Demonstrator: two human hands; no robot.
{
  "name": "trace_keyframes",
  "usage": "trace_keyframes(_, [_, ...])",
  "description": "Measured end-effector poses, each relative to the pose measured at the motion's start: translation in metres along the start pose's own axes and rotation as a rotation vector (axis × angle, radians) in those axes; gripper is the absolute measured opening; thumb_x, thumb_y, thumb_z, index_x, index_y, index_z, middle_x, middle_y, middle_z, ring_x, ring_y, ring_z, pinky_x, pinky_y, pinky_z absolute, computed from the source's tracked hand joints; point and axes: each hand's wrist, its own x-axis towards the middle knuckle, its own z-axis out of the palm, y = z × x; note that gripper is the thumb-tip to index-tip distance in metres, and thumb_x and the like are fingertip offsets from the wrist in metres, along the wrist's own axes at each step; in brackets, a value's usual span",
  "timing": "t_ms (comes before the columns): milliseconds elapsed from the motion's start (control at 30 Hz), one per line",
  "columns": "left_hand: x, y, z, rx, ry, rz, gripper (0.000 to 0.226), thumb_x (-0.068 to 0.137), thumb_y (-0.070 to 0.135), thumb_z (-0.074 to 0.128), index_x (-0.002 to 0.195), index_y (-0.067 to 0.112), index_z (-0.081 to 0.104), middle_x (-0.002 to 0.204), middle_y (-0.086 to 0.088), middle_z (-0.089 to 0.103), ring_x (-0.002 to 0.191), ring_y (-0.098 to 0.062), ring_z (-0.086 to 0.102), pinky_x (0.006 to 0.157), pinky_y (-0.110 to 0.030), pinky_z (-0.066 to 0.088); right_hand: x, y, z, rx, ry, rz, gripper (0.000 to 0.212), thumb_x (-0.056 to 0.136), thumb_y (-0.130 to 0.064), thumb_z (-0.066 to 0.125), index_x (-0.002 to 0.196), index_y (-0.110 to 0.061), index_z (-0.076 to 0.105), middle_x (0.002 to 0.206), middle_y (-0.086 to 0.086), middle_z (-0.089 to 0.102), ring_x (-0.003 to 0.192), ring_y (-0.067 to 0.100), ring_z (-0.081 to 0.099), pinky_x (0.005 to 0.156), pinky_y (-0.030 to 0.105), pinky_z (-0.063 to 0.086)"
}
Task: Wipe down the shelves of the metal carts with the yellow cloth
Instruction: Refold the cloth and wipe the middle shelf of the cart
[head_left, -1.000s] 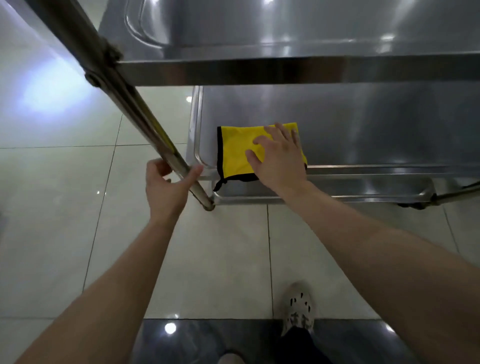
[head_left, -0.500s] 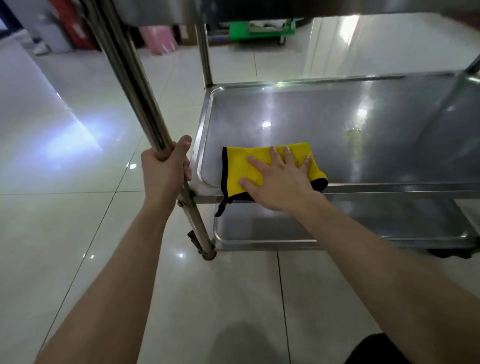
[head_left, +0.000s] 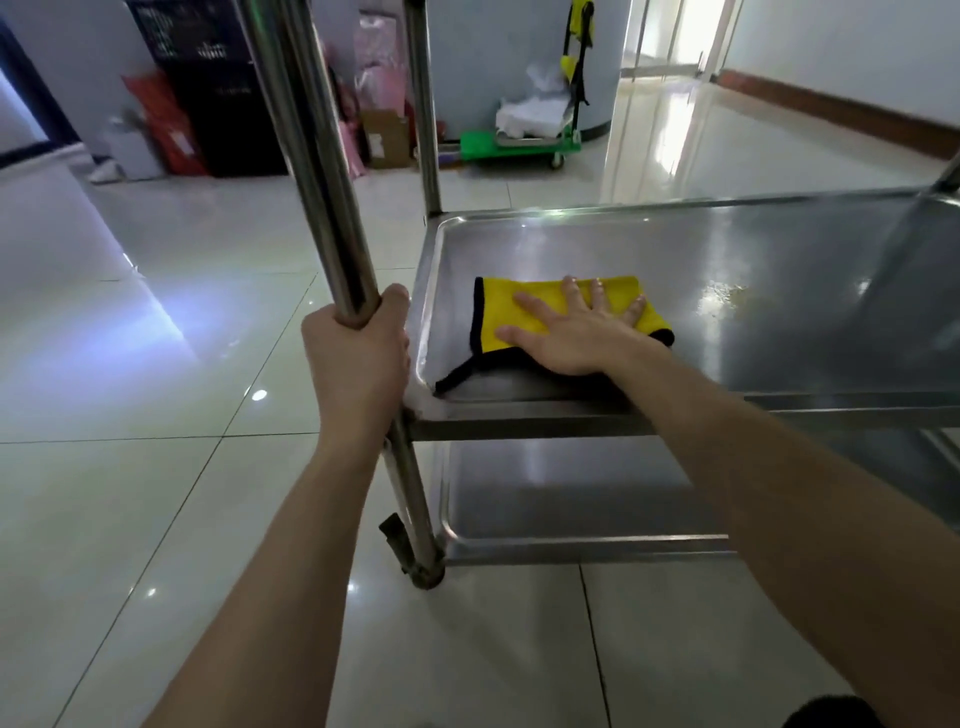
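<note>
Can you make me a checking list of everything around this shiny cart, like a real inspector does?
Surface: middle shelf is shiny metal, with a streaky patch right of the cloth; the lower shelf is beneath it.
Job's things: yellow cloth lies flat near the shelf's front left corner.
Clutter: cardboard box and pink bags by the far wall.
Hands: right hand presses flat on the cloth; left hand grips the cart post.
Cables: nothing seen.
Surroundings: glossy tiled floor; green trolley far behind.

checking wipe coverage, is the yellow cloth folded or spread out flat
Folded, it seems: the yellow cloth is a compact pad under the flat right hand, a black-edged corner trailing.
</note>
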Motion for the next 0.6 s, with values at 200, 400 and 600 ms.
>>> trace_keyframes(200, [-0.002, -0.007, 0.004, 0.006, 0.051, 0.036, 0.041, 0.086, 0.032, 0.07, 0.062, 0.016, 0.041, 0.061, -0.012, 0.036, 0.054, -0.023, 0.036, 0.054, -0.038, 0.034, 0.1, -0.054, -0.017, -0.022, 0.021, -0.012, 0.083, 0.087, -0.097, 0.016, 0.162, -0.064, 0.002, 0.179, 0.011, -0.01, 0.162, 0.047, -0.013, 0.11, 0.087, -0.016])
trace_keyframes(400, [0.001, -0.006, 0.003, 0.023, 0.068, 0.044, 0.042, 0.082, 0.035, 0.068, 0.057, 0.022, 0.038, 0.063, -0.013, 0.033, 0.061, -0.028, 0.032, 0.056, -0.045, 0.033, 0.091, -0.099, -0.009, 0.0, -0.002, -0.101, 0.075, 0.096, -0.086, 0.014, 0.164, -0.059, 0.0, 0.179, 0.01, -0.012, 0.162, 0.045, -0.016, 0.11, 0.086, -0.018])
trace_keyframes(600, [0.001, 0.0, 0.004, 0.042, 0.065, -0.004, 0.034, 0.081, 0.03, 0.068, 0.066, 0.014, 0.042, 0.067, -0.013, 0.033, 0.064, -0.029, 0.032, 0.052, -0.052, 0.034, -0.015, -0.084, 0.024, -0.032, -0.007, -0.214, 0.078, 0.094, -0.089, 0.011, 0.164, -0.059, -0.002, 0.179, 0.003, -0.017, 0.162, 0.04, -0.021, 0.112, 0.083, -0.02])
